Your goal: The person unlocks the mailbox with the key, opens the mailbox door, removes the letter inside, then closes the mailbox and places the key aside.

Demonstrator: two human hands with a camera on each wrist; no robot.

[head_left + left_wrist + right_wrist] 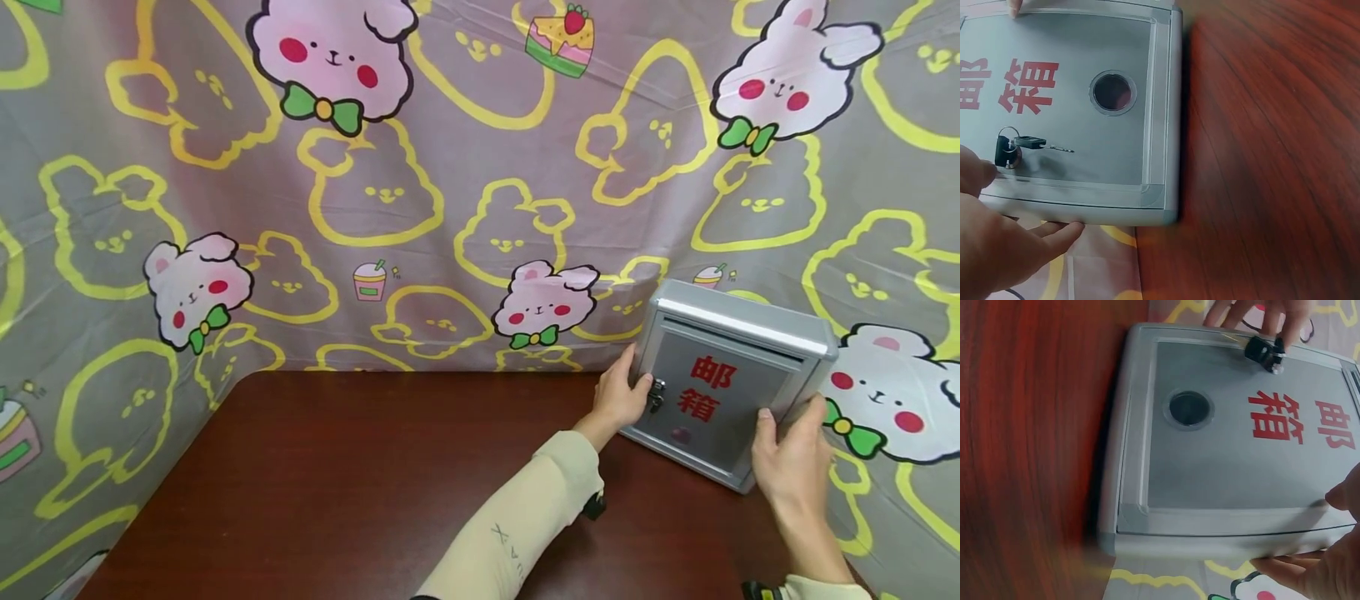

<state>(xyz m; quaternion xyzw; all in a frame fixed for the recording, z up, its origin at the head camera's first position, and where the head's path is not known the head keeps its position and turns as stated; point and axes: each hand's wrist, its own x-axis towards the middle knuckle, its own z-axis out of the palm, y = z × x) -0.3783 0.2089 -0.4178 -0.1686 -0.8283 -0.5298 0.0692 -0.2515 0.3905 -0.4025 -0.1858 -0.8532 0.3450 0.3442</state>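
Note:
A grey metal mailbox with red characters and a slot near its top stands at the right of the table, slightly turned. My left hand holds its left side, thumb at the front edge beside the lock. On the opposite side my right hand grips the box, thumb on the front and fingers along the side wall. Small keys on a ring hang from the lock, close to the left thumb. A round dark window sits low in the door, which lies flush in its frame.
The dark red-brown wooden table extends left and forward of the box. Behind it hangs a grey curtain printed with yellow outlines and white rabbits, meeting the table's back edge close behind the mailbox.

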